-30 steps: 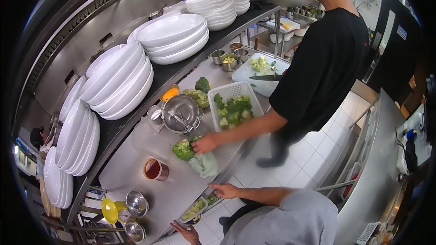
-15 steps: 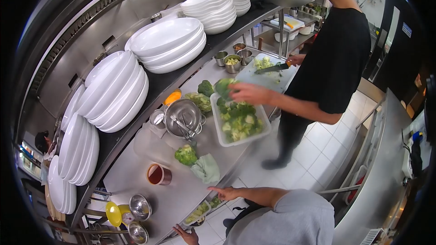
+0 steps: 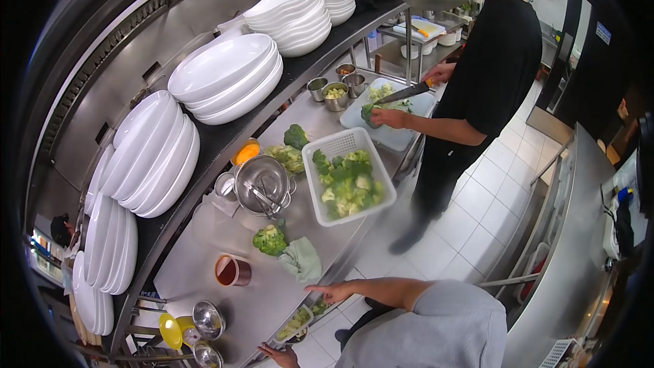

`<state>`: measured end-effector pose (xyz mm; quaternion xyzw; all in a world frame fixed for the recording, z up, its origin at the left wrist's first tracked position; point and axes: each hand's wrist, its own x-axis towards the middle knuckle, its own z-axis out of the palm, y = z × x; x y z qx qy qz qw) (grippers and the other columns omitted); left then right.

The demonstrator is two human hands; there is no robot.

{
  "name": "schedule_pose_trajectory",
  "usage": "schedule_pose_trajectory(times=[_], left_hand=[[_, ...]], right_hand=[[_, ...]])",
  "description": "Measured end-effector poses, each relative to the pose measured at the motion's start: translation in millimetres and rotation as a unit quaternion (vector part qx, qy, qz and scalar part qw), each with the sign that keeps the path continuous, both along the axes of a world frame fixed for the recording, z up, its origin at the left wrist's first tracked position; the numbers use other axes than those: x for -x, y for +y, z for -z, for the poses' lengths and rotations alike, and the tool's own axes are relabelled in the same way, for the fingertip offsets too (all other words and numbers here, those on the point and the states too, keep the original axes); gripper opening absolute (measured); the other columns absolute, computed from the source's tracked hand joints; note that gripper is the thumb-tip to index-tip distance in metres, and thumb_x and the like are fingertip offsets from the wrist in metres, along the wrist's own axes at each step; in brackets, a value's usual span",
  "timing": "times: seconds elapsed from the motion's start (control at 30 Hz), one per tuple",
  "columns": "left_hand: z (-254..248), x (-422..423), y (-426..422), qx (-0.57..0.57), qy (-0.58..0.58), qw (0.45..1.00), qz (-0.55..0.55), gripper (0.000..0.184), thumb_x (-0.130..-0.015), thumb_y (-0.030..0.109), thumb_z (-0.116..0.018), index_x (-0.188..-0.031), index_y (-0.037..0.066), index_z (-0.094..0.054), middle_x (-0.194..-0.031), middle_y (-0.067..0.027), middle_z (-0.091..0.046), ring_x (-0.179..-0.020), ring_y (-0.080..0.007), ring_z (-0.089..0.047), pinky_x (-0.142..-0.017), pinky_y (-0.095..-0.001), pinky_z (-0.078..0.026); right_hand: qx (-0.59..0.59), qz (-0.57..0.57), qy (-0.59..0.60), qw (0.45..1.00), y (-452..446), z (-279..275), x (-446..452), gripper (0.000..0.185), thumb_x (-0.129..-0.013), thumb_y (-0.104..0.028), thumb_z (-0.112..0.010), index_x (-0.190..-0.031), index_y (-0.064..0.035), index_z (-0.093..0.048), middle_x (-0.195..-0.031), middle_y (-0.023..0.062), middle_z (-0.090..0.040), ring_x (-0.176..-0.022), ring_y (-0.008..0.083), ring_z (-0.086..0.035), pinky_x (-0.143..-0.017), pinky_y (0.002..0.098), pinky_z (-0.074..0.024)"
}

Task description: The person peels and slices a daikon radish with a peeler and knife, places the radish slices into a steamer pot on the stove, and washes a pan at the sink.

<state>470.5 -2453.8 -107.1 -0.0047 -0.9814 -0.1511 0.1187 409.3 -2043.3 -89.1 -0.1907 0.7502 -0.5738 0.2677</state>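
My right hand rests at the front edge of the steel table, its index finger stretched out and nothing in it. Lower down, my left hand lies by the same edge with fingers apart, also without an object. Closest to my right hand is a crumpled pale green cloth, beside a broccoli head. A container of dark red sauce stands further in. Under the table edge, between my hands, a tub of cut greens shows in part.
A co-worker in black holds a knife and a broccoli piece over a cutting board. Near them stand a white basket of broccoli florets and a steel pot. Stacked white plates line the shelf above.
The co-worker's hand has brought a broccoli piece from above the basket to the cutting board by the knife. My view has shifted slightly; my hands have kept nearly the same place.
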Motion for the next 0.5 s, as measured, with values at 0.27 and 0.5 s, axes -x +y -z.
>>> schedule_pose_trajectory(times=[0.27,0.5], left_hand=[[1.3,1.2,-1.2,0.026,0.032,0.999,0.025,0.106,-0.076,0.037,-0.085,-0.156,0.0,-0.025,-0.16,-0.0366,-0.01,-0.135,-0.0612,-0.032,-0.107,-0.0655,-0.037],[5.6,4.8,-5.6,0.025,-0.012,1.0,-0.012,0.11,-0.074,0.042,-0.086,-0.156,0.001,-0.025,-0.16,-0.0372,-0.01,-0.135,-0.0603,-0.033,-0.108,-0.0643,-0.037]], right_hand=[[-0.012,-0.027,0.008,1.0,3.5,4.3,4.9,0.091,-0.094,-0.007,-0.054,-0.159,-0.0427,0.0,-0.076,0.006,-0.061,-0.069,0.0181,-0.062,-0.069,0.035,-0.0523],[-0.019,-0.018,0.023,0.999,2.6,2.4,3.8,0.093,-0.093,-0.006,-0.054,-0.159,-0.0412,0.0,-0.08,0.0081,-0.063,-0.074,0.0202,-0.064,-0.074,0.0362,-0.0527]])
